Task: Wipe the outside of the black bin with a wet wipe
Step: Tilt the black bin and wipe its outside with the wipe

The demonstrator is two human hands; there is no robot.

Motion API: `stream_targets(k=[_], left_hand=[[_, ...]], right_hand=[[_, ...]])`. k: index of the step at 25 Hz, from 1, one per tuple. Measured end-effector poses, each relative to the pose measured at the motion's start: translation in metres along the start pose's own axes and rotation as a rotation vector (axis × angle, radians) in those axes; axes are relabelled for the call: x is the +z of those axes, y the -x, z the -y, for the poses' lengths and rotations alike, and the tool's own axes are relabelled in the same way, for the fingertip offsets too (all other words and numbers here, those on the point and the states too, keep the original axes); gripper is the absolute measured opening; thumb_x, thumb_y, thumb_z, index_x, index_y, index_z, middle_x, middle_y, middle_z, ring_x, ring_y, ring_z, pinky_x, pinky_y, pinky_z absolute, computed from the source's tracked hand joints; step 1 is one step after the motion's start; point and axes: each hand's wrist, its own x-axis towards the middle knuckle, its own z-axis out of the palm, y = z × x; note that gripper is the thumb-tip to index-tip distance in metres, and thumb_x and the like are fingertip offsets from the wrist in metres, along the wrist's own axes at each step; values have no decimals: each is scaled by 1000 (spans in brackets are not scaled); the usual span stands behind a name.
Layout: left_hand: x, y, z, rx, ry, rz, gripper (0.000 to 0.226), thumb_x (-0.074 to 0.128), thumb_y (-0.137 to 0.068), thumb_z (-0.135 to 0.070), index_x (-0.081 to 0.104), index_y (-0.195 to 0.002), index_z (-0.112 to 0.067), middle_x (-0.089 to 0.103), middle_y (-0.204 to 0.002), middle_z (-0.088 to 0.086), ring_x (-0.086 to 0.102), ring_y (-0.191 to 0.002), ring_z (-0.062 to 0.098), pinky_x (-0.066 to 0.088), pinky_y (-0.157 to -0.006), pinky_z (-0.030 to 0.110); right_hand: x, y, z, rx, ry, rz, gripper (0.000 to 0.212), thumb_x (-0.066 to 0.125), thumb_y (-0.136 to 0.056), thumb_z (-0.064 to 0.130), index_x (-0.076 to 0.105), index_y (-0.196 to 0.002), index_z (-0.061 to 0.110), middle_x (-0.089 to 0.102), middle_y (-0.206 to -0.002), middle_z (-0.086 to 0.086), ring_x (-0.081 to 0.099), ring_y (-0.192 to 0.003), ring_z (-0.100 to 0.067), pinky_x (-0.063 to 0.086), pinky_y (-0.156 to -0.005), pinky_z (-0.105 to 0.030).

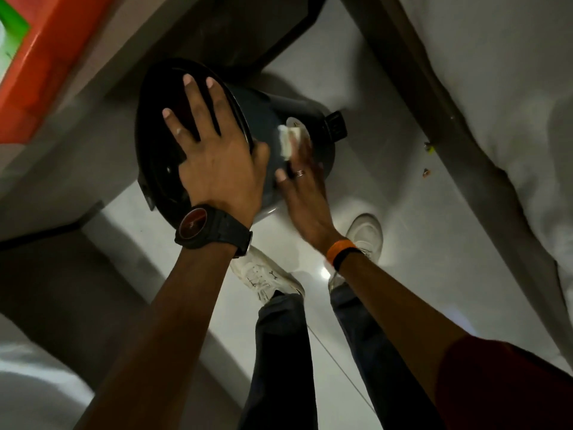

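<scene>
head view: left hand [214, 169] fingers spread flat on black bin [263, 125] lid; right hand [302, 193] fingers press wet wipe [288, 141] against its side.

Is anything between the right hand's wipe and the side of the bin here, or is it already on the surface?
Nothing visible stands between them. The right hand presses the wet wipe against the black bin, while the left hand lies flat on the lid.

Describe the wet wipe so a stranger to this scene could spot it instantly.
Find the round black bin on the pale floor, steadied at its lid by the left hand. On its side wall, the right hand presses a small folded wet wipe, the only white thing on the dark bin.
</scene>
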Motion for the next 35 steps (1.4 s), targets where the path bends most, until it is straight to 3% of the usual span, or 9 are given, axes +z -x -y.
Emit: stream_targets(k=[2,6,13,18,21,24,26,30,35], left_hand=[[3,5,-1,-7,34,-57,80,50,-89,-48,14,-155,-19,6,-165,12,9,-148,45,48,-94,64],[21,56,4,-25,105,70,102,69,-80,-38,-2,-154,-37,-14,-164,12,-4,-148,46,42,-100,70],[4,35,20,-93,94,60,96,65,-84,-38,3,-156,-25,-5,-164,18,25,-142,51,44,-101,64],[-8,7,7,-96,47,35,92,65,-81,-38,13,-155,-24,8,-163,22,42,-131,52,44,-103,59],[-8,0,3,-118,32,8,92,66,-80,-41,15,-155,-25,11,-162,23,44,-130,52,41,-105,57],[-8,-2,3,-111,23,3,90,66,-82,-42,15,-155,-25,12,-162,23,44,-131,51,41,-105,56],[-7,-1,7,-92,28,-17,89,64,-81,-46,17,-154,-27,13,-162,21,46,-129,51,43,-102,58],[4,17,6,-9,91,7,100,66,-76,-56,8,-154,-35,0,-165,15,27,-141,51,44,-100,66],[13,23,-1,9,99,39,112,55,-67,-73,-1,-155,-32,-9,-163,20,13,-143,56,41,-96,69]], right_hand=[[-16,-16,-9,264,-135,-32,71,32,-105,50,0,-165,30,3,-175,1,10,-162,-21,4,-132,-53],[-22,-18,4,292,-335,-32,79,36,-96,55,4,-164,31,13,-174,1,24,-158,-22,23,-128,-43],[-12,28,-4,-331,230,261,69,31,-103,55,11,-164,28,-3,-175,-5,-3,-163,-24,2,-130,-61],[-34,-6,-28,296,-79,115,73,31,-102,54,-3,-164,33,-11,-175,5,-3,-163,-17,2,-132,-52],[3,28,2,183,-319,100,85,42,-95,64,-3,-162,41,-8,-174,14,5,-162,-12,15,-132,-50],[35,79,11,-122,-161,181,65,30,-103,64,-1,-158,53,-18,-171,19,-9,-162,-8,-3,-129,-50],[27,58,0,13,-202,115,57,23,-105,60,-2,-156,56,-15,-173,14,-6,-163,-11,-6,-131,-48],[0,-2,-11,442,-459,-35,60,20,-112,42,-8,-164,31,-5,-175,4,1,-163,-18,2,-133,-46],[13,59,6,133,-425,100,55,26,-101,66,2,-151,67,-2,-173,20,8,-158,-5,19,-118,-28]])
